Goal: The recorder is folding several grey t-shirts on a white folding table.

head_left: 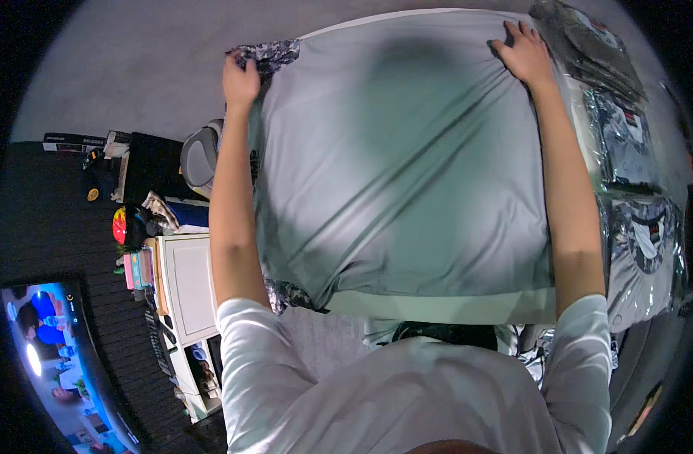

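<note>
A large grey-green garment (407,166) lies spread flat on a white surface in front of me, with soft creases running across it. My left hand (240,79) presses on its far left corner, next to a patterned grey sleeve (271,54). My right hand (524,51) lies flat on the far right corner, fingers spread. Both arms reach straight out along the garment's sides. Neither hand grips anything; they rest on the cloth.
Folded garments in clear plastic bags (626,144) are stacked along the right edge. To the left stand a white cabinet (188,284) with small items, a grey helmet-like object (200,155) and a lit screen (51,356) on a dark floor.
</note>
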Demonstrator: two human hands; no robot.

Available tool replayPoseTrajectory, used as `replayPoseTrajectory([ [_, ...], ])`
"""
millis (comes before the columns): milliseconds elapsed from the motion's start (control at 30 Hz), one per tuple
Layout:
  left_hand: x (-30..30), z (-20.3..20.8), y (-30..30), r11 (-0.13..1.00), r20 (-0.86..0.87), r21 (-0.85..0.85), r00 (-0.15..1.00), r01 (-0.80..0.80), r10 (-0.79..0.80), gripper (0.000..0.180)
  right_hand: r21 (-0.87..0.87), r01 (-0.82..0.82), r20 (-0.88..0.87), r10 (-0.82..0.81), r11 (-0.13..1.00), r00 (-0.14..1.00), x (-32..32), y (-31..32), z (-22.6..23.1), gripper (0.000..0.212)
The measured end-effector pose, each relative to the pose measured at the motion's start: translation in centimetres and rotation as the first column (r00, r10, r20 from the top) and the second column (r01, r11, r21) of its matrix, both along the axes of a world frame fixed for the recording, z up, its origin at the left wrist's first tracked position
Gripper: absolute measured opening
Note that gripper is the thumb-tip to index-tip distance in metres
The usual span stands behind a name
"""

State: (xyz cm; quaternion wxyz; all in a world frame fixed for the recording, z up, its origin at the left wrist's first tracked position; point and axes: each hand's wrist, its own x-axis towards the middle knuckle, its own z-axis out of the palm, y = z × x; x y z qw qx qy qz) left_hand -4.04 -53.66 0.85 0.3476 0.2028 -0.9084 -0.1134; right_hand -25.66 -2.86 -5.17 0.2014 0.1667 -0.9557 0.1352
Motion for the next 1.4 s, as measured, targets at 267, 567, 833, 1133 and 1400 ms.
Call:
replayPoseTrajectory([
  [267,4.5,-4.1,1.2,0.985,0.207,-0.134,0.975,0.105,-0.076,0.049,0.001,0.041,0.032,-0.041,0.999,0.999,1.8,-0.4,0.5,0.079],
  [567,6.8,-5.2,-2.1,0.998,0.408,-0.057,0.911,-0.041,0.061,0.066,0.126,0.063,0.085,-0.074,0.99,0.994,6.4,-1.7,2.3,0.073],
  [833,6.7,-4.2,-2.2,0.994,0.369,-0.026,0.925,0.105,-0.088,0.068,0.098,-0.113,-0.19,0.13,0.989,0.973,-3.1,2.4,1.6,0.04],
  [1133,7.8,-3.8,-2.6,0.989,0.385,-0.05,0.916,0.141,-0.111,0.064,-0.677,0.071,0.366,0.251,0.732,0.896,-9.2,2.0,4.0,0.042],
  [1400,6.3,-3.2,-0.9,0.987,0.38,-0.034,0.916,0.157,-0.133,0.06,-0.936,0.214,0.339,0.557,0.278,0.758,-13.4,6.3,2.1,0.043],
])
